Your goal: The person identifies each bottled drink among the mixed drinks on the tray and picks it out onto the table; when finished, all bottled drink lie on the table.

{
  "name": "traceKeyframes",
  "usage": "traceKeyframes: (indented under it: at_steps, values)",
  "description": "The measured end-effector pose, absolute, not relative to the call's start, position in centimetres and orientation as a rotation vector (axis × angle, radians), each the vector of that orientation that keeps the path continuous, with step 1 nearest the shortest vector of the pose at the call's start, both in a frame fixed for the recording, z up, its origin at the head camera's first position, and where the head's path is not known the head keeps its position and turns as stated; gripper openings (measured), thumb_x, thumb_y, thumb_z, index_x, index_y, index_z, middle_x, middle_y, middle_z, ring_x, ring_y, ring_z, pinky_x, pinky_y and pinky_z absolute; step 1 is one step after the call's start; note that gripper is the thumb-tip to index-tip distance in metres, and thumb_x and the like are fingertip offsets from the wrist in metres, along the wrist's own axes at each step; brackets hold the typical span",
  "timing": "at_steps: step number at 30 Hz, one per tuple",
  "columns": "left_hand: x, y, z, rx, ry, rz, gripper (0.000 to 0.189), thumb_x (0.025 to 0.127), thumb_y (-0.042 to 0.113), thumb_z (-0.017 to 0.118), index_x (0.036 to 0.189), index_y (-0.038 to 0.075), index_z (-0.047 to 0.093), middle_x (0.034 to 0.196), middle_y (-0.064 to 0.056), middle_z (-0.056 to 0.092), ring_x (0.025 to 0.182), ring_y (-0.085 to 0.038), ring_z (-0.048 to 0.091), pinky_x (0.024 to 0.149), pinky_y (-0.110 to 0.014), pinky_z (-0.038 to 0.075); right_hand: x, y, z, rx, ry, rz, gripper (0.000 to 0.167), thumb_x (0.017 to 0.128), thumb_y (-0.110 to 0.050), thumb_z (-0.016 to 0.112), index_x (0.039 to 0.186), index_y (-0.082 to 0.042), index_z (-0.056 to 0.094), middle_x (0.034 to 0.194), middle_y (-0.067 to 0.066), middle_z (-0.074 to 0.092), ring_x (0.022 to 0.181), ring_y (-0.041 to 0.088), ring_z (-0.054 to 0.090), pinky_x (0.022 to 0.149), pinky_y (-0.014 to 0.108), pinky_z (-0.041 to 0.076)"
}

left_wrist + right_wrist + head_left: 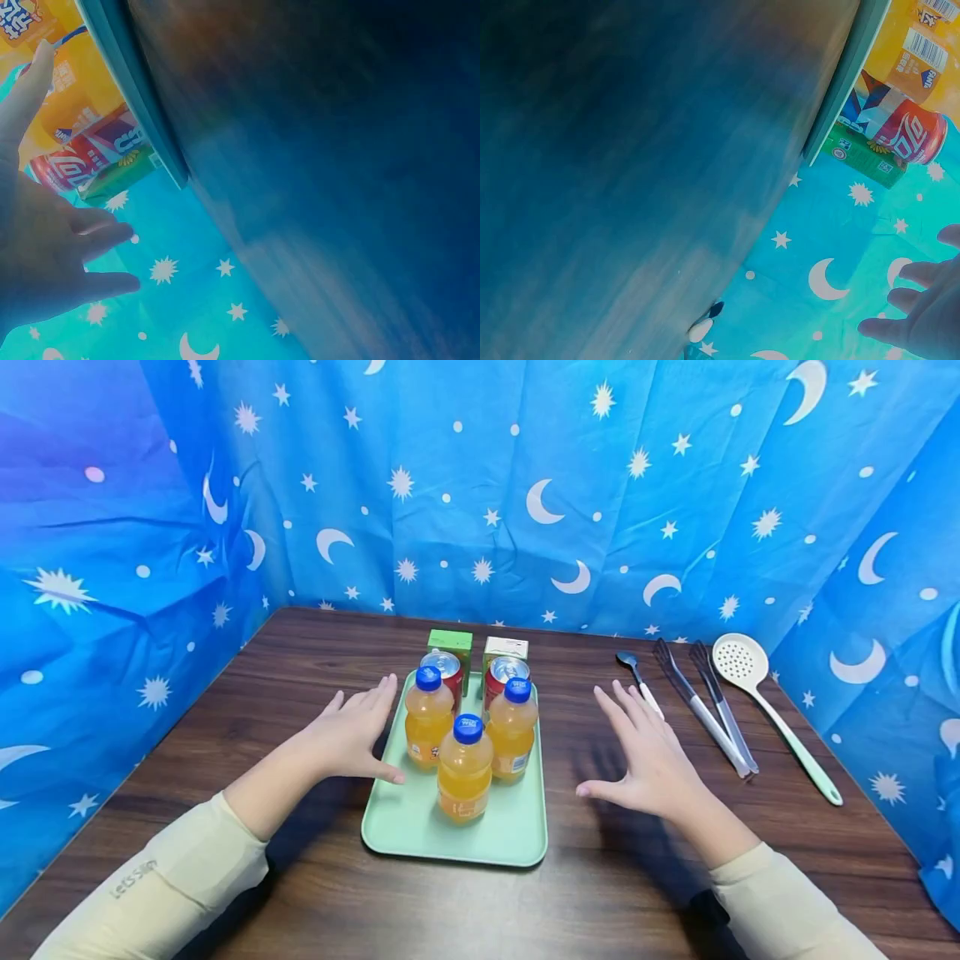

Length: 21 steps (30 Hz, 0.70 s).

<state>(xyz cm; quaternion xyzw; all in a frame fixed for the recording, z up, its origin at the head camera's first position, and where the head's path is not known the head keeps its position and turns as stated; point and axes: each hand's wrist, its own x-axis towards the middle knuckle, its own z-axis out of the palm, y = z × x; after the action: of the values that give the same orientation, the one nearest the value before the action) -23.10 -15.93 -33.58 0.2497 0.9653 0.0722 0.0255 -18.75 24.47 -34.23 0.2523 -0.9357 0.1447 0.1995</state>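
A pale green tray (495, 847) bears three orange-drink bottles with blue caps: a front bottle (465, 777), a left bottle (429, 714) and a right bottle (512, 739). Behind them stand two drink cans, a left can (444, 662) and a red right can (917, 135). A green carton (450, 640) and a white-topped carton (506, 647) are at the back, partly hidden. My left hand (351, 733) hovers with spread fingers at the tray's left edge, its thumb over the rim. To the right of the tray, apart from it, my right hand (647, 760) is spread and holds nothing.
On the right of the dark wooden table (300, 893) lie a small spoon (637, 677), tongs (705, 714) with dark heads, and a cream skimmer (741, 662) with a green handle. A blue star-and-moon cloth (510, 468) hangs behind and at both sides.
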Motion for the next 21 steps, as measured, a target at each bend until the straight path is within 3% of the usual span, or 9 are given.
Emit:
traceKeyframes:
  at_steps: [7, 13, 19, 21]
  values:
    - [-23.5, -15.4, -33.9, 0.704, 2.969, 0.205, 0.13, 0.064, 0.058, 0.077, 0.147, -0.002, -0.002, 0.151, -0.025, 0.013, 0.132, -0.045, 0.024, 0.103, -0.066, 0.021, -18.8, 24.4, -34.2, 0.749, -2.583, 0.454, 0.119, 0.055, -0.05, 0.084, 0.149, -0.014, 0.022, 0.148, 0.015, 0.029, 0.137, 0.035, 0.02, 0.098, 0.07, 0.027]
    - [-23.7, -14.9, -34.4, 0.66, 2.932, 0.186, 0.121, 0.068, 0.049, 0.079, 0.147, -0.004, 0.005, 0.146, -0.027, 0.024, 0.129, -0.044, 0.029, 0.098, -0.063, 0.034, -18.5, 24.5, -34.0, 0.753, -2.588, 0.498, 0.117, 0.058, -0.054, 0.082, 0.149, -0.014, 0.02, 0.149, 0.011, 0.029, 0.136, 0.034, 0.024, 0.098, 0.067, 0.029]
    - [-23.7, -15.0, -34.7, 0.597, 2.913, 0.176, 0.091, 0.068, 0.039, 0.082, 0.131, -0.009, 0.036, 0.118, -0.026, 0.047, 0.106, -0.04, 0.049, 0.082, -0.052, 0.049, -18.3, 24.4, -34.0, 0.771, -2.566, 0.528, 0.114, 0.06, -0.057, 0.079, 0.148, -0.013, 0.023, 0.147, 0.011, 0.033, 0.134, 0.032, 0.03, 0.101, 0.061, 0.032]
    - [-23.8, -15.0, -34.7, 0.583, 2.883, 0.205, 0.083, 0.07, 0.034, 0.082, 0.126, -0.01, 0.039, 0.114, -0.026, 0.049, 0.104, -0.039, 0.052, 0.082, -0.05, 0.049, -18.2, 24.3, -34.0, 0.769, -2.563, 0.549, 0.112, 0.061, -0.057, 0.08, 0.148, -0.013, 0.025, 0.146, 0.01, 0.035, 0.132, 0.03, 0.032, 0.101, 0.059, 0.034]
